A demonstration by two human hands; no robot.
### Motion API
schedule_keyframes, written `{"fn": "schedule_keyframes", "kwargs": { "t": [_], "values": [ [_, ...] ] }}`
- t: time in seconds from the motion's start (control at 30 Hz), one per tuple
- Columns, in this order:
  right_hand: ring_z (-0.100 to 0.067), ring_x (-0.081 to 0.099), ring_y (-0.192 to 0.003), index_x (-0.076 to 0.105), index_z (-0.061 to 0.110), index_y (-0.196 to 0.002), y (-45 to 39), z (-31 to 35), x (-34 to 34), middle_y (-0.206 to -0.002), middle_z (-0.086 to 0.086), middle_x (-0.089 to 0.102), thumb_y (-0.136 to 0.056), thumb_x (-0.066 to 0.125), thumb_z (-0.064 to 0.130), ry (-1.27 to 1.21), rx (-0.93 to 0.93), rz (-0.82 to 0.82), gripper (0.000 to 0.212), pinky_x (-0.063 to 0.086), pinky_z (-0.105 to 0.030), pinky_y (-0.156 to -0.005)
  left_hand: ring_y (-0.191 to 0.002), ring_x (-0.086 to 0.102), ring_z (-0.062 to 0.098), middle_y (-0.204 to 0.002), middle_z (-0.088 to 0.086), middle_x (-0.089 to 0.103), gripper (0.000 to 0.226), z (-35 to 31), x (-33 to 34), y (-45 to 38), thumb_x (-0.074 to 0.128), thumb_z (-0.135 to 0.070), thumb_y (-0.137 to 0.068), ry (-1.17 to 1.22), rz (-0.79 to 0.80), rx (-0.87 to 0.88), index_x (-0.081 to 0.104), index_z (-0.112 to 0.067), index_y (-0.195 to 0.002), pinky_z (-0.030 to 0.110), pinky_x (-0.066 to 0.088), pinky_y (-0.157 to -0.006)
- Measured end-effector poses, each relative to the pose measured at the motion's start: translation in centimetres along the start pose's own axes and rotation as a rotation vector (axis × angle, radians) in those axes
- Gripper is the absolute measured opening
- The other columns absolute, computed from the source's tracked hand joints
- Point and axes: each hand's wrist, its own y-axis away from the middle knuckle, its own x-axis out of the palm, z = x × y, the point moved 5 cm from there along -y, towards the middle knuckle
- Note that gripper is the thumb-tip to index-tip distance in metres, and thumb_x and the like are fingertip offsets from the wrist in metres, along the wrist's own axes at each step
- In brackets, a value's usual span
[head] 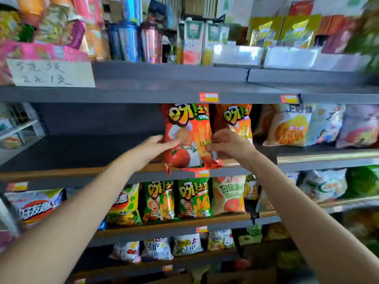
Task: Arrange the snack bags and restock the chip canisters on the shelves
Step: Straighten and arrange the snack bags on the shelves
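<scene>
Top shelf: handwritten paper sign at left; blue and pink canisters mid-left; juice cartons to their right; clear bins further right.
Middle shelf: bare at left; brown snack bag just right of centre, touching the red bag; pale chip bags at right.
Lower shelf: green snack bags in a row below the hands.
Arms: both stretched forward and up toward the middle shelf.
Left hand: fingers loosely extended, thumb on the front, gripping the left edge of the red snack bag.
Red snack bag: upright at the front lip of the middle shelf, between the hands.
Right hand: fingers curled, pinching the bag's lower right edge.
</scene>
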Motion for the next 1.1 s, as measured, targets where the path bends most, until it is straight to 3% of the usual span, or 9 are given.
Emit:
{"fn": "schedule_keyframes", "kwargs": {
  "t": [0.1,0.2,0.3,0.47,0.53,0.67,0.93,1.03,1.1],
  "values": [
    [-0.003,0.059,-0.046,0.051,0.004,-0.096,-3.7,-0.9,-1.3,-0.079,-0.005,0.057,-0.076,0.069,-0.006,0.081,-0.073,-0.057,0.028,0.048,-0.024,-0.048,-0.104,0.06,0.017,-0.116,0.002,0.064,0.028,-0.1,1.2,-4.4,0.064,-0.025,-0.086,-0.083,-0.096,0.038,0.06,-0.019,-0.113,0.028,0.043,-0.093],
    [-0.03,0.068,-0.085,0.048,0.009,-0.1,-7.4,-2.6,-1.8,-0.1,-0.01,0.061,-0.078,0.07,0.003,0.083,-0.064,-0.099,0.032,0.055,-0.048,-0.075,-0.109,0.058,0.02,-0.12,0.004,0.063,0.032,0.6,2.0,-8.5,0.065,-0.024,-0.087,-0.142,-0.2,0.062,0.058,-0.018,-0.118,0.032,0.043,-0.097],
    [-0.038,0.063,-0.1,0.046,0.015,-0.103,-10.2,-5.1,-1.9,-0.117,-0.01,0.06,-0.078,0.073,0.014,0.028,-0.056,-0.096,0.037,0.05,-0.055,-0.086,-0.106,0.058,0.018,-0.12,0.003,0.061,0.036,1.7,2.9,-11.4,0.063,-0.018,-0.088,-0.177,-0.251,0.048,0.054,-0.015,-0.123,0.031,0.045,-0.092],
    [-0.027,0.059,-0.108,0.045,0.006,-0.127,-12.0,-7.1,-1.7,-0.126,-0.008,0.056,-0.085,0.065,0.016,0.129,-0.055,-0.067,0.048,0.049,-0.039,-0.091,-0.121,0.049,0.027,-0.138,0.009,0.047,0.055,2.8,4.0,-14.0,0.061,-0.019,-0.09,-0.218,-0.428,0.016,0.037,-0.02,-0.139,0.042,0.045,-0.099],
    [-0.025,0.053,-0.113,0.043,0.006,-0.132,-12.3,-7.2,-1.8,-0.127,-0.008,0.054,-0.086,0.064,0.015,0.18,-0.074,-0.067,0.051,0.044,-0.028,-0.086,-0.127,0.043,0.028,-0.144,0.01,0.039,0.067,2.5,5.0,-14.5,0.061,-0.019,-0.09,-0.301,-0.456,0.015,0.024,-0.025,-0.146,0.037,0.041,-0.099],
    [-0.026,0.051,-0.116,0.043,0.004,-0.131,-12.9,-7.1,-2.7,-0.128,-0.011,0.054,-0.086,0.063,0.013,0.204,-0.096,-0.068,0.051,0.038,-0.022,-0.081,-0.126,0.045,0.028,-0.144,0.012,0.04,0.079,2.2,6.7,-15.4,0.061,-0.015,-0.089,-0.387,-0.477,0.021,0.012,-0.027,-0.149,0.035,0.043,-0.094],
    [-0.028,0.053,-0.111,0.044,0.004,-0.131,-13.6,-7.5,-3.9,-0.13,-0.013,0.05,-0.088,0.058,0.01,0.285,-0.084,-0.129,0.046,0.043,-0.029,-0.085,-0.136,0.034,0.027,-0.151,0.007,0.03,0.08,2.1,7.7,-15.5,0.061,-0.016,-0.09,-0.336,-0.344,0.037,0.009,-0.03,-0.149,0.039,0.037,-0.103],
    [-0.028,0.051,-0.108,0.045,0.004,-0.13,-13.0,-7.3,-3.9,-0.129,-0.013,0.045,-0.089,0.056,0.007,0.311,-0.136,-0.18,0.043,0.035,-0.017,-0.079,-0.13,0.042,0.025,-0.147,0.009,0.037,0.073,2.3,7.3,-14.9,0.058,-0.011,-0.091,-0.331,-0.349,0.096,0.016,-0.028,-0.148,0.038,0.04,-0.101],
    [-0.023,0.051,-0.092,0.047,0.002,-0.126,-12.0,-6.9,-3.9,-0.122,-0.011,0.045,-0.088,0.053,0.0,0.297,-0.213,-0.233,0.038,0.034,-0.015,-0.07,-0.121,0.05,0.023,-0.139,0.011,0.042,0.063,2.6,6.5,-13.9,0.055,-0.007,-0.092,-0.349,-0.453,0.134,0.026,-0.023,-0.146,0.033,0.045,-0.095]
  ]
}}
